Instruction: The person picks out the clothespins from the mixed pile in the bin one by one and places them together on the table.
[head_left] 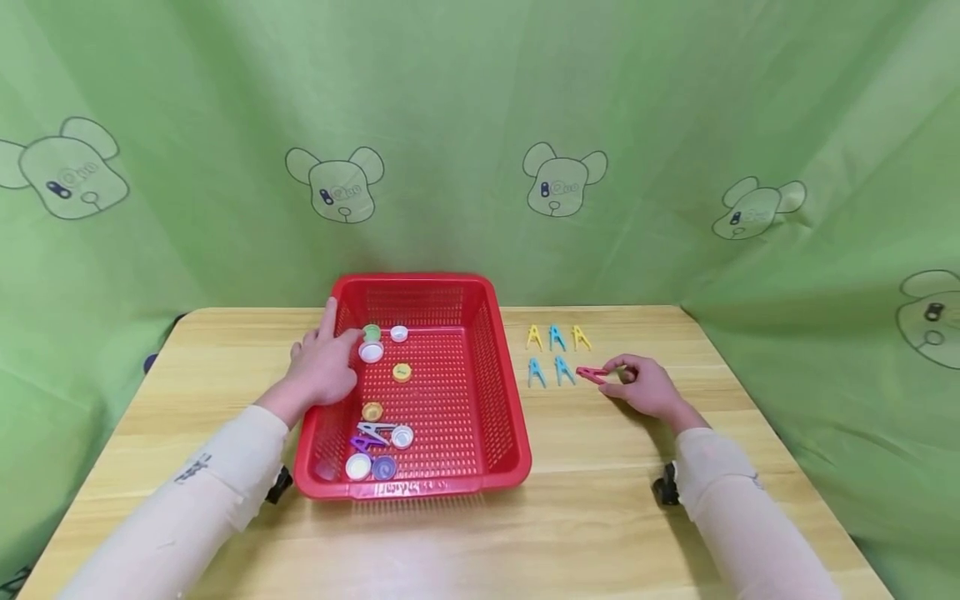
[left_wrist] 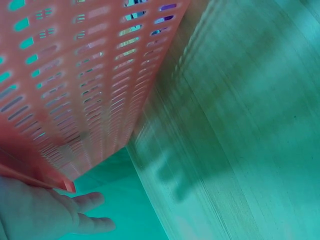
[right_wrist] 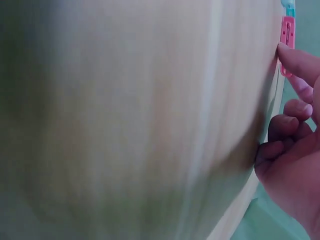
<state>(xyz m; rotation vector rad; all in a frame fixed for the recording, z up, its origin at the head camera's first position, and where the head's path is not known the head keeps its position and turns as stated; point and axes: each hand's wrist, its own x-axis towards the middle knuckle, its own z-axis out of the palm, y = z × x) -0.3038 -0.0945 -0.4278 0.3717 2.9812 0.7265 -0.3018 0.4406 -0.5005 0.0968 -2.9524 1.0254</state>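
Observation:
A red plastic basket (head_left: 506, 392) stands on the wooden table, left of centre in the head view. My left hand (head_left: 322, 367) rests over its left rim, index finger stretched forward, fingers straight. The left wrist view shows this hand (left_wrist: 40, 210) below the slotted basket wall (left_wrist: 90, 75). On the right, my right hand (head_left: 643, 387) pinches a pink clothespin (head_left: 591, 375) between thumb and index finger, low over the table. In the right wrist view the clothespin (right_wrist: 287, 32) sticks out past the fingertips, the other fingers curled.
Beside the basket lie two rows of clothespins, with a yellow clothespin (head_left: 534, 337) and a blue clothespin (head_left: 564, 370) among them. Inside are several bottle caps, such as a yellow cap (head_left: 402, 372), plus a white clothespin (head_left: 375, 430) and a purple clothespin (head_left: 363, 444). A green curtain (head_left: 450, 167) hangs behind.

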